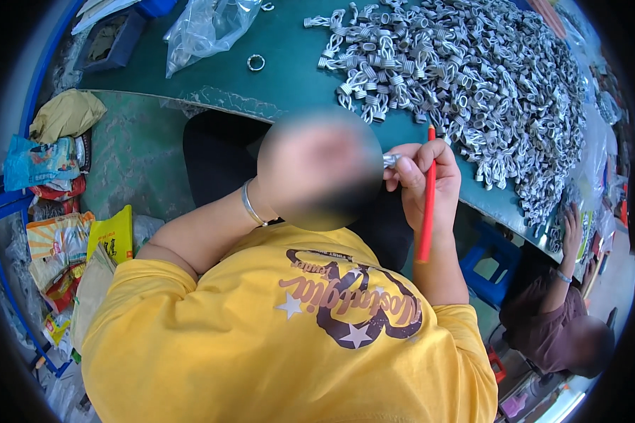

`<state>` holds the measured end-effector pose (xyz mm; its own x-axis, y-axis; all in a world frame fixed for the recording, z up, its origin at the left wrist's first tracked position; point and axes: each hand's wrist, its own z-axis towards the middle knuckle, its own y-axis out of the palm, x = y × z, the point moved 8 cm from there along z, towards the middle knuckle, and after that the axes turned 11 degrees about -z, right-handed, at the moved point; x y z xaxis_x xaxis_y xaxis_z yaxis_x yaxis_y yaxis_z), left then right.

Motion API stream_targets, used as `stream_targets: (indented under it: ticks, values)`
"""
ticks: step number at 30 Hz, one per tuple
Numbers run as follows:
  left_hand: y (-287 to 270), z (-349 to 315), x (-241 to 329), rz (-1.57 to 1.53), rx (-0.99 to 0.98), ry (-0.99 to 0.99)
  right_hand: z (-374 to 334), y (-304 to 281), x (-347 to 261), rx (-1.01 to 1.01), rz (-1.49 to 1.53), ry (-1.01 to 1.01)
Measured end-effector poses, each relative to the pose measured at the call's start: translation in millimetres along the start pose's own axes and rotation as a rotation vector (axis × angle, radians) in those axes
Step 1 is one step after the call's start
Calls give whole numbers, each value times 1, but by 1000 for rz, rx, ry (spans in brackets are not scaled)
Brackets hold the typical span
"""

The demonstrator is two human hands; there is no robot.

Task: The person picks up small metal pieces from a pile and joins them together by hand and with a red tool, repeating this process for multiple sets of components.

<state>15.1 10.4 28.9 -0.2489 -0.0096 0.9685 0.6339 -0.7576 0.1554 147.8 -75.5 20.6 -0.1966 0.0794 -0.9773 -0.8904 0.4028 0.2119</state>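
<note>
Yellow shirt [282, 352] bears lettering; right hand [442, 182] grips red pencil [428, 204] and silvery piece [389, 161], left hand [310, 166] too blurred to tell.

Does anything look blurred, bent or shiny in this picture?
In the head view, a round blur covers the left hand, while the right hand and its red stick look fairly sharp; the head view also bends the near edge of the green table and goes black at the corners; in the head view, the clear plastic bag shows bright highlights.
</note>
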Motion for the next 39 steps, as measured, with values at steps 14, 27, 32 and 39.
stream_targets:
  ticks: [14,27,32,39]
  values:
    - [4,-7,11,94,-113,70,-17,5,-19,-18,-156,-444]
    - [-13,-18,8,233,14,73,-14,37,-33,-10,-909,-756]
    - [-9,-15,5,203,-21,48,12,47,-34,47,-1167,-798]
    - [-4,-12,-12,76,5,-76,8,36,-29,140,-1166,-779]
